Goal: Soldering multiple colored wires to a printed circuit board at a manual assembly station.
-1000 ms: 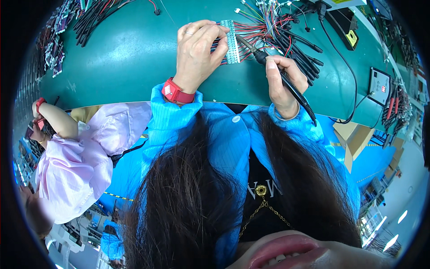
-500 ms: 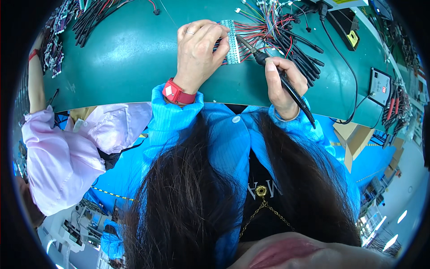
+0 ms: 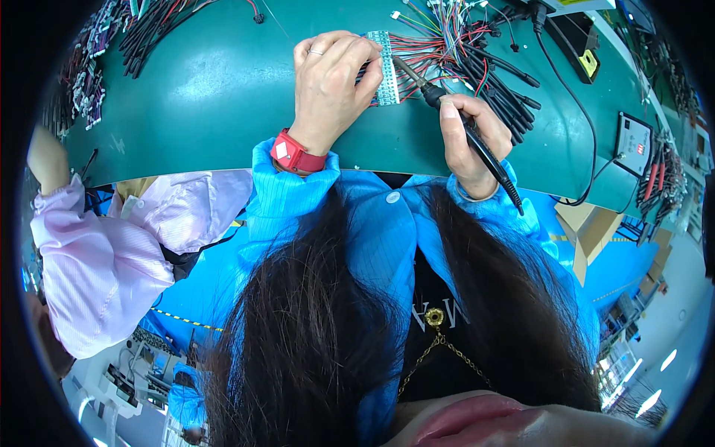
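Note:
My right hand (image 3: 477,141) grips a soldering iron (image 3: 488,153) by its black handle. The iron's metal tip slants up and left to the right edge of a pale green circuit board panel (image 3: 385,74). Red and black wires (image 3: 421,48) run from that edge into a bundle on the right. My left hand (image 3: 333,78) is closed at the panel's left side, fingers bent together. Short bits of wire show by its fingertips, but what it pinches is hidden. A red strap (image 3: 296,154) circles my left wrist.
Black-sleeved cables (image 3: 499,97) lie right of the panel on the green table (image 3: 201,97). Farther right are a black and yellow holder (image 3: 585,56), a control box (image 3: 633,145) and a hanging black cord (image 3: 585,112). A co-worker in a pink sleeve (image 3: 104,253) sits at left, near more cable bundles (image 3: 160,33).
The iron's tip and my hands stay almost in place, with the panel shifted very slightly upward. At left, the co-worker's forearm has moved down and outward.

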`<action>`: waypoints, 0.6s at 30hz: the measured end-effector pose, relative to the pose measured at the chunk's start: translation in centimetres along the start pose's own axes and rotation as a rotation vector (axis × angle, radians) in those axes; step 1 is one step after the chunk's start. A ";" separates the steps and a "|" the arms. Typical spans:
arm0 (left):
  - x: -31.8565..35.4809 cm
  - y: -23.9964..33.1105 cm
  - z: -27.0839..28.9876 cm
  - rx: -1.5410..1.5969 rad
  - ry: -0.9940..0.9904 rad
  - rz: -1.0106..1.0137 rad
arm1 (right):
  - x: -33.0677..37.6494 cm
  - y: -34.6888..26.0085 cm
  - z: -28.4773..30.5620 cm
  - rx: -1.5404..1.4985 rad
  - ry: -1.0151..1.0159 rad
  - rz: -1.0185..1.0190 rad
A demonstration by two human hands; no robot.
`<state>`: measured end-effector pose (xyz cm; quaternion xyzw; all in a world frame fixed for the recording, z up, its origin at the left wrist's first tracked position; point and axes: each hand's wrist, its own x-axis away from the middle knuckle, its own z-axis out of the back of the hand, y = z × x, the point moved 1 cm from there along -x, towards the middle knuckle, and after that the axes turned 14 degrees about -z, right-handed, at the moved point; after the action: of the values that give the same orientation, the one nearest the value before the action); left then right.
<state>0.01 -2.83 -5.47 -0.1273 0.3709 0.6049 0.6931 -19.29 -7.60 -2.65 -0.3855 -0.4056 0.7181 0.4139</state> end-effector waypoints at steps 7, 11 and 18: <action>-0.5 -0.4 0.2 0.011 -0.012 0.006 | -0.4 -0.5 -0.4 0.023 0.014 0.013; -0.7 -0.6 0.1 0.055 0.002 0.033 | -0.6 -0.2 -0.4 0.011 0.061 0.058; -1.0 -0.8 0.1 0.074 0.005 0.053 | -0.8 -0.3 -0.4 0.017 0.067 0.054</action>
<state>0.76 -3.66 -4.94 -0.0933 0.3979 0.6088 0.6800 -18.55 -8.14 -2.38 -0.4167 -0.3748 0.7190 0.4110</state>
